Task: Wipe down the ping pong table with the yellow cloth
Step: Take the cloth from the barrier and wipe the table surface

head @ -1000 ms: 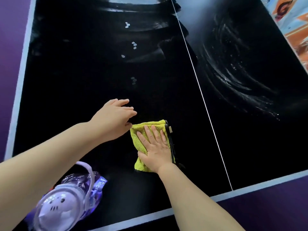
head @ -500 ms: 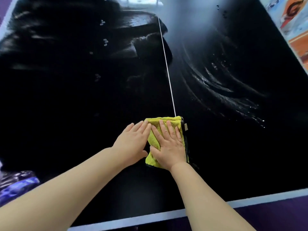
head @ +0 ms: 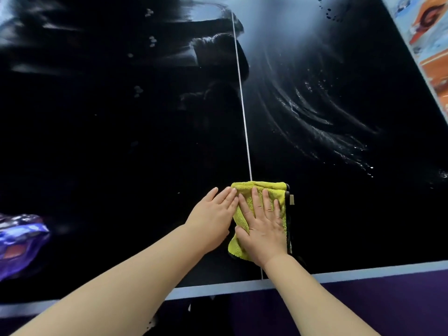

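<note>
A folded, fluffy yellow cloth [head: 258, 187] lies flat on the glossy black ping pong bench [head: 116, 146], right over the near end of the thin white centre line [head: 243, 105]. The right hand [head: 263, 226] presses down on it, palm flat, fingers straight and spread. The left hand [head: 213, 219] lies flat just left of that line, fingers straight and close together, its fingertips touching the cloth's left edge. Right of the line, curved wet streaks [head: 315, 122] shine on the surface. Far left of the line sits a blurred purple-blue plastic object [head: 19, 238].
</note>
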Tool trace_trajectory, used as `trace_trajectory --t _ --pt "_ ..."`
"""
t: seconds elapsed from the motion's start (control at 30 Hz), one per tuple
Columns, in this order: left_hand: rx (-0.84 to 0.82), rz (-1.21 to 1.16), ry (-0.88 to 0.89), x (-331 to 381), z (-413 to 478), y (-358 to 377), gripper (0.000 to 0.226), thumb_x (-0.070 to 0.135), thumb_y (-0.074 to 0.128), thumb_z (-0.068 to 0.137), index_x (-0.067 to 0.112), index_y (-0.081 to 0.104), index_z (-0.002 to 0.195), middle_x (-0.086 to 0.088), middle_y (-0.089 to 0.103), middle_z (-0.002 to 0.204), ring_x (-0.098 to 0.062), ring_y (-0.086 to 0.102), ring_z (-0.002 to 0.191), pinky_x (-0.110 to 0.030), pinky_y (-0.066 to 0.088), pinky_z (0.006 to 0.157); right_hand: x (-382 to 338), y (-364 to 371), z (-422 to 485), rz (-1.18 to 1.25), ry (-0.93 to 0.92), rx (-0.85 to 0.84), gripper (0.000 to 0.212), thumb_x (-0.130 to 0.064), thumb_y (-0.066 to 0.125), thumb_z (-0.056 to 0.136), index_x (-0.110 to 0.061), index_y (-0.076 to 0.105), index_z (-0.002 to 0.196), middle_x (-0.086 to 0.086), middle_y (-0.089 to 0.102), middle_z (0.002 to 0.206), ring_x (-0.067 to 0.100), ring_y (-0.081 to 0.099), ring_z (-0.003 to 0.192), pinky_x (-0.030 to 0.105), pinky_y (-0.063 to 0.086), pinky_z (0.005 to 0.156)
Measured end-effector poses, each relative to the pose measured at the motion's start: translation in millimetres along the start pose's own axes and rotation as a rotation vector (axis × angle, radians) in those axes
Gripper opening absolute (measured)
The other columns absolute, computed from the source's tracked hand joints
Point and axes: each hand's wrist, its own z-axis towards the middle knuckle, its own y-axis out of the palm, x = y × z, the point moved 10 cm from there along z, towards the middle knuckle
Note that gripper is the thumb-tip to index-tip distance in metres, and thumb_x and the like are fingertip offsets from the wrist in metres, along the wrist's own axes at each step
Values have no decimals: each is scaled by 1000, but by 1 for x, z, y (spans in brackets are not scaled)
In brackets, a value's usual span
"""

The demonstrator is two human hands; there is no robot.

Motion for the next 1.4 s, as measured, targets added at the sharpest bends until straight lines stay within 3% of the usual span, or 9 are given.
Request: trace_trajectory --t 0.13,0.2,0.37,0.47,0.57,0.67,0.77,1.07,1.4 --pt "0 115 15 -15 -40 15 65 36 27 100 9 -8 147 -9 -14 156 -22 -16 143 -42 -14 112 -40 14 -18 -37 -20 10 73 -53 32 91 -32 7 156 7 6 164 25 -5 150 48 -2 116" --pt "-13 132 -34 -32 -63 26 64 35 26 100 9 -10 147 -9 -16 155 -22 -17 142 -43 -14 112 -68 18 -21 -54 -36 10 74 -53 32 91 -29 8 156 9 8 163 28 0 149 48 -1 116" --pt "55 33 -222 -97 -136 60 67 28 28 101 4 -23 137 -13 -22 153 -25 -23 141 -42 -10 116 -102 14 -4 -63 96 -5 75 -60 -3 84 -28 -32 145 4 -40 152 25 -39 139 47 -25 113" --pt "64 -2 -286 -123 -182 83 65 24 28 100 4 -23 136 -13 -20 154 -25 -21 141 -41 -10 116 -128 8 13 -42 124 -26 72 -54 16 98 -26 -31 146 7 -36 155 27 -36 141 49 -21 115" --pt "77 -59 -366 -140 -211 97 65 23 31 100 5 -12 145 -11 -12 156 -25 -11 144 -40 -3 118 -169 7 25 -67 75 -26 73 -51 20 100 -24 -27 148 8 -33 156 27 -33 142 48 -21 115" --pt "195 -141 -407 -150 -236 97 67 24 58 88 4 29 145 -15 27 152 -28 28 140 -41 23 113 -211 10 29 -96 3 -19 72 -52 19 99 -24 -24 150 8 -32 157 28 -32 143 48 -21 115" --pt "298 -205 -441 -158 -265 105 69 22 84 58 5 63 120 -14 60 126 -30 58 114 -43 46 95 -247 16 24 -108 -65 -16 72 -53 19 99 -26 -23 150 7 -32 157 28 -32 143 48 -21 115" --pt "285 -220 -554 -183 -337 129 72 24 90 47 3 68 112 -13 66 116 -29 65 104 -43 52 87 -347 44 -14 -108 -271 -41 72 -53 19 97 -29 -30 144 6 -35 155 28 -37 140 50 -21 115" --pt "324 -238 -567 -172 -338 121 85 39 89 52 3 60 123 -13 59 127 -23 59 115 -38 47 93 -368 75 -76 -153 -430 -109 72 -57 -6 81 -32 -31 145 1 -42 151 23 -43 136 48 -25 113"
